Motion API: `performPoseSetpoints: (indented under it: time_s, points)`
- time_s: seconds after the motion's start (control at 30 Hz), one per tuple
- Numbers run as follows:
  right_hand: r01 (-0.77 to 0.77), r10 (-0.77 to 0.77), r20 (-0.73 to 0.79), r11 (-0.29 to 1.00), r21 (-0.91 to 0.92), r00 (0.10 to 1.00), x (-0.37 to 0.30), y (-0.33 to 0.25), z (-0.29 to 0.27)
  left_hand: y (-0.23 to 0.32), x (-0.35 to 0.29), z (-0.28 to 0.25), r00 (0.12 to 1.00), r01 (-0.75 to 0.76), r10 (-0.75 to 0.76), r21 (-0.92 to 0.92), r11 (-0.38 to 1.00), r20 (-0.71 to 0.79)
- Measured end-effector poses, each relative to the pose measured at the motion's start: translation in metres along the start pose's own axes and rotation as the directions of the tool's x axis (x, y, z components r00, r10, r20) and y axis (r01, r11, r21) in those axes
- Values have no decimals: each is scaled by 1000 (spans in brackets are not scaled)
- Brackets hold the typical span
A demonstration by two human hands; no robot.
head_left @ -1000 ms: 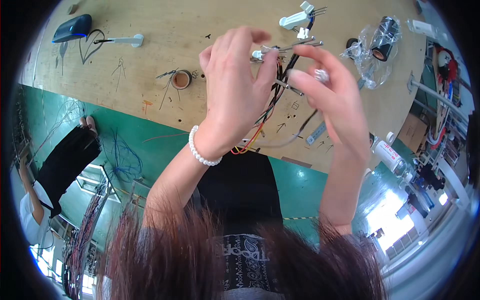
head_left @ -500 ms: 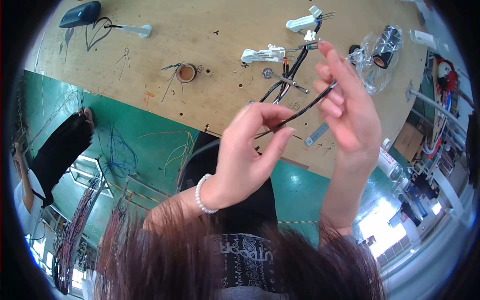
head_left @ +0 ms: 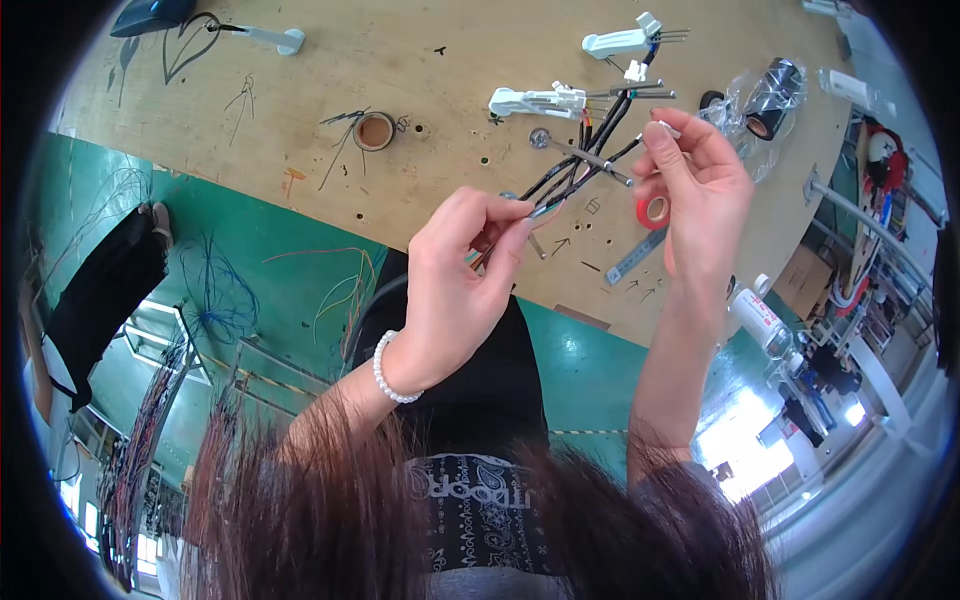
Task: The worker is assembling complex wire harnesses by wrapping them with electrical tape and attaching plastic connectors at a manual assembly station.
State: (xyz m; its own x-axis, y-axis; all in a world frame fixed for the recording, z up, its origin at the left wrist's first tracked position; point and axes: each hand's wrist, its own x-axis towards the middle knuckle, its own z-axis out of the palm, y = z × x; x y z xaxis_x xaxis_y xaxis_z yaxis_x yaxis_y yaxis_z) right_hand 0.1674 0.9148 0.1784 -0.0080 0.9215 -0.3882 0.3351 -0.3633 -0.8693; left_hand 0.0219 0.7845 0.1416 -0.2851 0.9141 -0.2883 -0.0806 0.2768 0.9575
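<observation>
Several black cables (head_left: 567, 180) run as a bundle across the front part of the board. My left hand (head_left: 462, 275), with a pearl-like bracelet (head_left: 383, 368) at its wrist, pinches the bundle between thumb and fingertips. To the right and farther off, my right hand (head_left: 703, 185) pinches a small whitish tip (head_left: 668, 130) where a black cable ends; its exact kind is hard to tell. Beyond the hands, white holders with metal prongs, one near (head_left: 538, 102) and one farther (head_left: 615, 42), stand on the board. Metal rods (head_left: 585, 158) cross by the cables.
On the wooden board (head_left: 300, 100) lie a brown-cored tape roll (head_left: 374, 131), a red tape roll (head_left: 655, 208), a steel ruler (head_left: 635, 257) and a black roll in clear wrap (head_left: 768, 115). A bottle (head_left: 757, 318) stands right of the board. Another person (head_left: 105, 290) is at far left.
My left hand has moved slightly left and now pinches the cable bundle. My right hand has closed its fingertips on a cable's whitish end. The red tape roll has come into sight.
</observation>
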Motion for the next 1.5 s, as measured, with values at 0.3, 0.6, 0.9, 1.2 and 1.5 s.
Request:
performPoseSetpoints:
  time_s: [0.3, 0.6, 0.9, 1.2, 1.5]
  points:
    - [633, -473, 469, 721, -281, 746, 17, -48, 24, -4, 12, 8, 999, 21, -23, 80, 997, 29]
    - [562, -343, 549, 772, -298, 763, 34, -48, 30, -8, 8, 6, 1000, 15, -16, 86, 996, 10]
    - [519, -268, 572, 788, -333, 775, 37, -52, 36, -6, 9, 7, 1000, 19, -19, 72, 997, 1]
    - [632, -307, 597, 620, -465, 741, 27, -58, 51, -5, 3, 2, 982, -142, 170, 273, 951, -81]
    - [733, -541, 494, 483, -479, 680, 12, -53, 27, -19, 0, 11, 952, -183, 276, 479, 858, -131]
